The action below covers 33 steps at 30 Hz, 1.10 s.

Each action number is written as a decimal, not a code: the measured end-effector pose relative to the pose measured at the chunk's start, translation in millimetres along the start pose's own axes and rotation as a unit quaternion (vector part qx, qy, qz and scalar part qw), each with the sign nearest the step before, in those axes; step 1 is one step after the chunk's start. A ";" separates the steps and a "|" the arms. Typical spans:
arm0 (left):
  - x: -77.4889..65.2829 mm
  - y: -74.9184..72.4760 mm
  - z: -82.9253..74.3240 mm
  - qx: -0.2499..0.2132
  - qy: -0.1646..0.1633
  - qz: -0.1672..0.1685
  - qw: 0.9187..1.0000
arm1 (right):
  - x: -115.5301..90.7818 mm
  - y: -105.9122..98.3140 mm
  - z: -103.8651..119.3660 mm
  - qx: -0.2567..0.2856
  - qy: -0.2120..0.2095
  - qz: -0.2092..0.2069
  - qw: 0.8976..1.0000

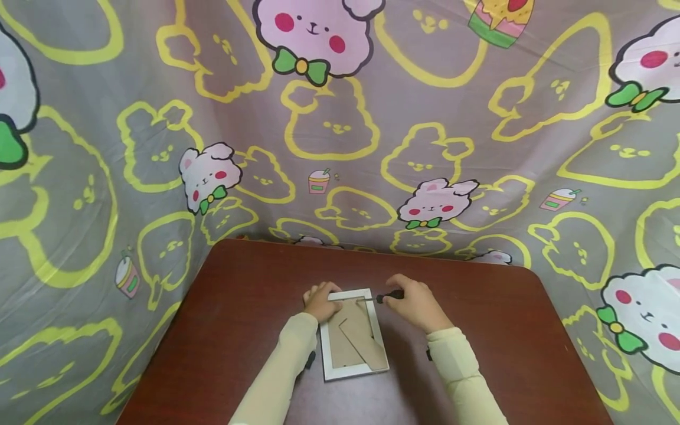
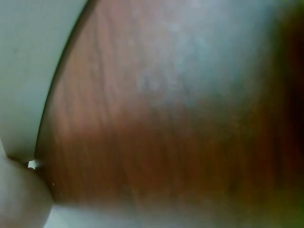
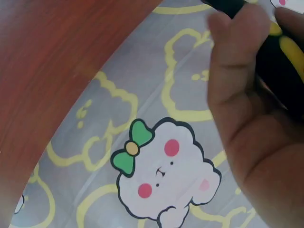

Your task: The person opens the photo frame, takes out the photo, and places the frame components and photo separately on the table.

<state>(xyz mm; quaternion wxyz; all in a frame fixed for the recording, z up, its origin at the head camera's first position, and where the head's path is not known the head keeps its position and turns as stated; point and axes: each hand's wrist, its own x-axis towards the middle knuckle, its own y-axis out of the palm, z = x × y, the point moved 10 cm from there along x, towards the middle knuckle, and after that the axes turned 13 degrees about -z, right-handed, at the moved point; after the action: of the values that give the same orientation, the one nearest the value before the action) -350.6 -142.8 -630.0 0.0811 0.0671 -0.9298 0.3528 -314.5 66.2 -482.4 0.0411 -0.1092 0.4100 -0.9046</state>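
A picture frame (image 1: 326,348) with a white border lies back side up on the table, its brown backing board (image 1: 361,321) showing. An easel-like stand (image 1: 372,354) crosses the board's lower right. My left hand (image 1: 321,303) grips the upper left of the frame, thumb over the border. In my right hand (image 1: 417,304) is a screwdriver (image 1: 394,295), its shaft pointing left and its tip at the inner edge near the top right corner. The right wrist view shows its black and yellow handle (image 3: 278,61) within the fingers. A pale surface (image 2: 33,61) fills the left wrist view's upper left.
The reddish-brown table (image 1: 249,307) has rounded far corners. Patterned cloth (image 1: 340,136) hangs behind it and along both sides, close to the table's edges.
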 end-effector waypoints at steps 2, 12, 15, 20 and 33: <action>0.2 0.5 1.8 0.006 -0.005 -0.001 1.000 | -5.6 -3.3 -2.0 0.019 0.005 -0.022 1.000; 4.9 0.5 2.6 0.015 -0.013 0.003 1.000 | -19.4 -4.9 12.3 0.164 -0.045 -0.108 0.979; 3.9 1.5 3.6 0.008 -0.014 0.007 1.000 | -23.5 -0.6 19.9 0.226 -0.067 -0.119 0.965; 1.4 6.0 7.6 0.002 -0.011 0.017 1.000 | -28.1 10.0 23.5 0.264 -0.074 -0.117 0.954; 2.8 8.4 9.1 0.021 0.003 0.031 0.999 | -38.2 -8.0 54.3 0.300 -0.079 -0.105 0.945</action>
<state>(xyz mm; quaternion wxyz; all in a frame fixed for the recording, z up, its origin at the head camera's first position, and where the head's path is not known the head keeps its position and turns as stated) -355.8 -142.8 -641.6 0.0710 0.0389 -0.9235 0.3750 -264.6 37.9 -447.9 0.0091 -0.2052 0.1009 -0.9735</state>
